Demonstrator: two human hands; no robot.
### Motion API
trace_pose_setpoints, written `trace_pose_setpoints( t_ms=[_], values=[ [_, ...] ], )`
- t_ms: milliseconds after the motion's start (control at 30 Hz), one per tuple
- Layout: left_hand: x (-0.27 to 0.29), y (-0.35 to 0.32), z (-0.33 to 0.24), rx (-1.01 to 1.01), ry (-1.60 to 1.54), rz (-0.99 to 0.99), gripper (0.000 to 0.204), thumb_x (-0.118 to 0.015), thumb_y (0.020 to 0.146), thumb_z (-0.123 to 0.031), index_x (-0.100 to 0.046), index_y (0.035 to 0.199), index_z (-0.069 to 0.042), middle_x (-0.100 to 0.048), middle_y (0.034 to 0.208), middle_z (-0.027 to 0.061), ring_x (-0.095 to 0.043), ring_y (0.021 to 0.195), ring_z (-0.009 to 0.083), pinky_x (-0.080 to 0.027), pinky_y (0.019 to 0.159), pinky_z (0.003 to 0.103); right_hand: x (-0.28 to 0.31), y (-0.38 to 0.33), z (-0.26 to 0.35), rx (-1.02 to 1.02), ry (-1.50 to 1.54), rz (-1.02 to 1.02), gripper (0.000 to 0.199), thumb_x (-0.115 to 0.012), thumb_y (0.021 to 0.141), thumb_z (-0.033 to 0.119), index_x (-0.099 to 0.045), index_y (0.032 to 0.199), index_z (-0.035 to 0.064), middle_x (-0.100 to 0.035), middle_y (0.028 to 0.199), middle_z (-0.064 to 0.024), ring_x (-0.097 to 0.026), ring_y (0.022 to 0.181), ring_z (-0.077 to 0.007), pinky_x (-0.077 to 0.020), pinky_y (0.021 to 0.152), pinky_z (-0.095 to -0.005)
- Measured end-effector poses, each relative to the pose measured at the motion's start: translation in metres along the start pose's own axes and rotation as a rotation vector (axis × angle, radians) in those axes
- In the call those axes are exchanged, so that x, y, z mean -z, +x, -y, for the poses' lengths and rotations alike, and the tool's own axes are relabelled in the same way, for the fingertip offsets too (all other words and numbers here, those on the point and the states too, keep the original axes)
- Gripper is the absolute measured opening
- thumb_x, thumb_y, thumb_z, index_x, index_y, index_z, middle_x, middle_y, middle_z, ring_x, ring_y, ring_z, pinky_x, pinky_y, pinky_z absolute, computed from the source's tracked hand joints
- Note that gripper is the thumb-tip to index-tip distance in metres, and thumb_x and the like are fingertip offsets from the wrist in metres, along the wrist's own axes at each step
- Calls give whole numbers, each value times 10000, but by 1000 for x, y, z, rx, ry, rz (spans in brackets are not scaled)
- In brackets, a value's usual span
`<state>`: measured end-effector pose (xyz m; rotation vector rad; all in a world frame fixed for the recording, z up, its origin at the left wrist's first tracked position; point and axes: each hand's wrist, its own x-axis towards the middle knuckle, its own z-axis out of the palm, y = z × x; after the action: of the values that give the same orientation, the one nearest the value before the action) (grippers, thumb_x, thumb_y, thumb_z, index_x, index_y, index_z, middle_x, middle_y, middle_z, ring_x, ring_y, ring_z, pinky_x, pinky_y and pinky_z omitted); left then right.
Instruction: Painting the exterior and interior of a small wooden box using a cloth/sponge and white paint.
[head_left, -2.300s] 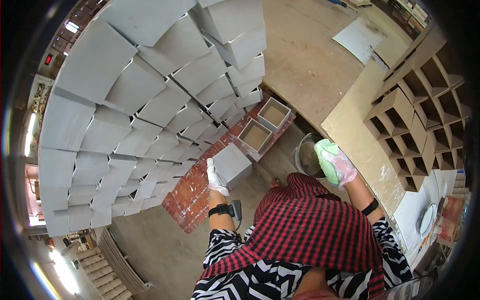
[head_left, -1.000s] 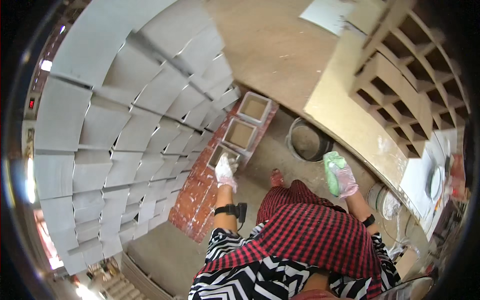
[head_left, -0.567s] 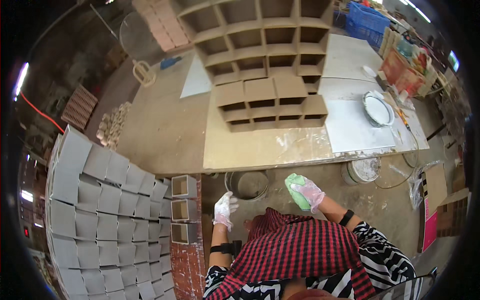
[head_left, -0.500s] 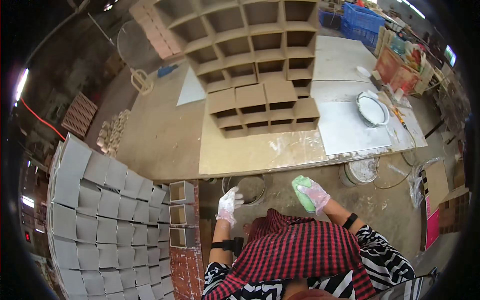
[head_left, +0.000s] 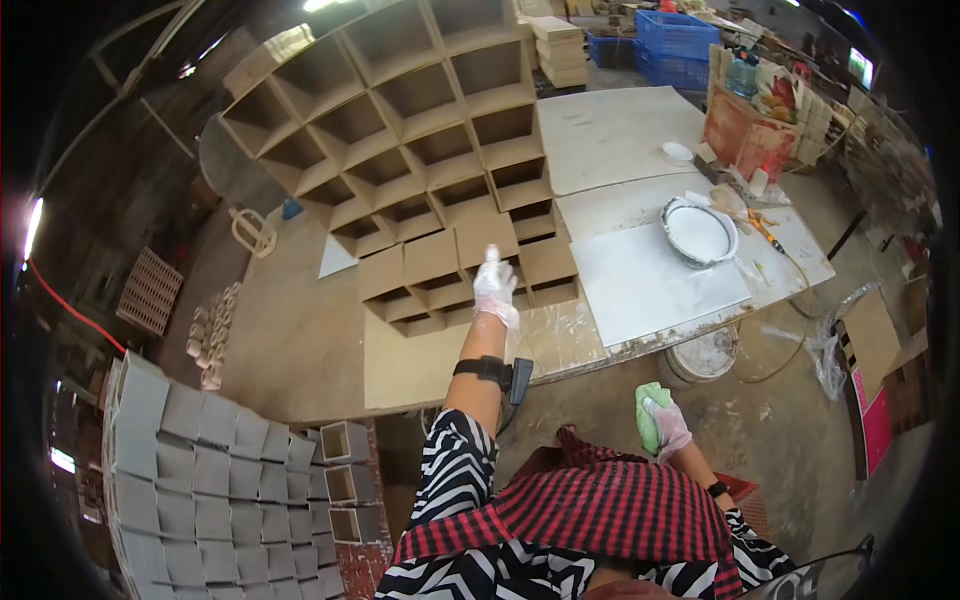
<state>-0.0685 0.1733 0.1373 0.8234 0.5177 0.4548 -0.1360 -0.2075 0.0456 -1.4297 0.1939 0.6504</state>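
1. Near right: right hand (head_left: 672, 427), fingers closed around a green cloth (head_left: 647, 415), seemingly bunched for easy carrying.
2. Farther: left hand (head_left: 495, 287) at a brown box (head_left: 484, 237) on the table (head_left: 290, 350); I cannot tell whether its fingers grip.
3. Beyond: taller stack (head_left: 411, 100), openings facing near, probably for easy reach.

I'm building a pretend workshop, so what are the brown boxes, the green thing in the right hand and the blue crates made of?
The brown boxes look like bare fibreboard or thick card: flat panels, dull, unpainted brown. The green thing, bunched in the right hand, seems soft cloth or sponge: matt, uneven edges. The blue crates look like plastic: bright, even colour.
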Motion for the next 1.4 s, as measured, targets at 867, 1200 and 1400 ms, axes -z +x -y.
trace_pose_setpoints(
  t_ms=[867,1200,1400],
  values=[
    [-74,-20,150,555,-290,497,333,-543,799,-18,-503,1129,-36,-559,1053,42,-528,993,169,-404,904,315,65,190,288,89,-1280,-459,481,-536,782,488,-582,1055,95,-625,901,-153,-604,814,-289,-460,726,-368],
    [-74,-6,216,546,-350,311,446,-579,792,-123,-442,1198,1,-523,1157,95,-491,1084,240,-352,964,374,115,298,282,227,-1685,-90,304,-532,790,288,-591,961,43,-623,885,-173,-607,847,-313,-463,735,-376],
    [-81,-2,204,420,-61,256,445,-526,811,-123,-420,1222,11,-513,1167,106,-494,1082,218,-394,925,348,116,297,307,168,-1664,14,288,-573,763,180,-588,1004,21,-622,944,-176,-600,909,-294,-467,770,-349]
  ],
)
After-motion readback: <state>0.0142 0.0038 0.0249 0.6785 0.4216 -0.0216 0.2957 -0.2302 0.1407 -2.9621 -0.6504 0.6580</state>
